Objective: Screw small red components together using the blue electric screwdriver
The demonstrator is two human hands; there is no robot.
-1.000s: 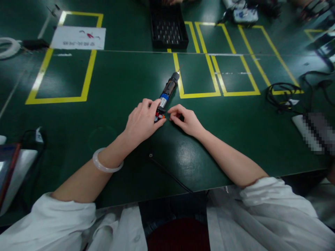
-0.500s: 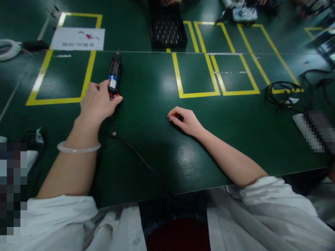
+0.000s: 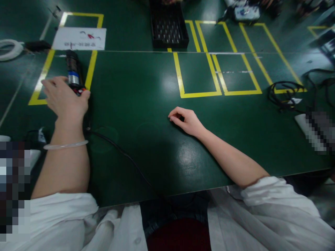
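Note:
An electric screwdriver (image 3: 73,71), dark with a silver and blue band, points away from me inside the yellow-taped frame at the left. Around its rear end are the thumb and fingers of my left hand (image 3: 66,96). From that end a black cable (image 3: 125,153) runs back toward me over the table's front edge. My right hand (image 3: 185,120) rests on the green table (image 3: 138,115), its fingers loosely curled and thumb near the index fingertip. Nothing shows in it.
A black tray (image 3: 170,43) with rows of small metal pieces stands at the back. A white printed card (image 3: 78,39) lies at the back left. Several yellow tape frames (image 3: 201,94) mark the table. Coiled black cable (image 3: 281,94) lies at the right, a white roll (image 3: 10,50) far left.
My left hand has carried the screwdriver leftward from the middle-left of the table into the yellow frame, with the cable trailing. My right hand has stayed in place.

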